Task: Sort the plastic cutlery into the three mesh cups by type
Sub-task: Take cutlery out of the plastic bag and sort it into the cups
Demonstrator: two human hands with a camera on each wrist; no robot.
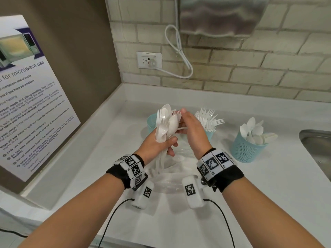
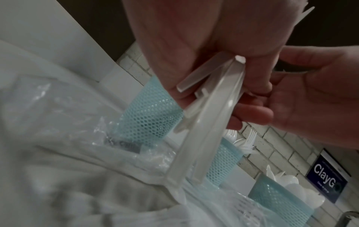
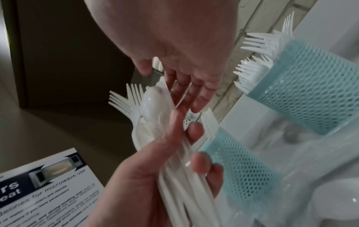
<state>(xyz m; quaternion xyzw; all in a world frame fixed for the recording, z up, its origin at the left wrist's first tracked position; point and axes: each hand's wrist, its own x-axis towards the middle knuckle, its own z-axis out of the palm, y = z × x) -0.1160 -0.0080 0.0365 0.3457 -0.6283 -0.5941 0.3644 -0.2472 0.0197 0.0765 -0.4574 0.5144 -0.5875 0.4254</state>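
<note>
Nearest, crumpled clear plastic wrapping is lying on the white tabletop between the two forearms. Just above it the left hand is holding a mixed bundle of white plastic forks and spoons; its grip is closing round the handles, thumb on one side and fingers curling over the other, so the handle ends are hanging below the fist towards the wrapping while the tines and bowls are fanning out above it. The right hand is reaching across to the top of that bundle with fingers fairly straight; its fingertips are lying against the spoon bowls and fork heads, but I cannot tell whether that grip is pinching any one piece.

Behind the hands three pale blue mesh plastic cups are standing in a row along the tabletop. The left cup is mostly hidden by the bundle. The middle cup is bristling with white forks, tines up. The right cup, beside the edge of a steel sink, is holding white spoons.

Farther back, a white cable is running from a wall socket on the tiled wall, and a microwave notice is leaning at the left.
</note>
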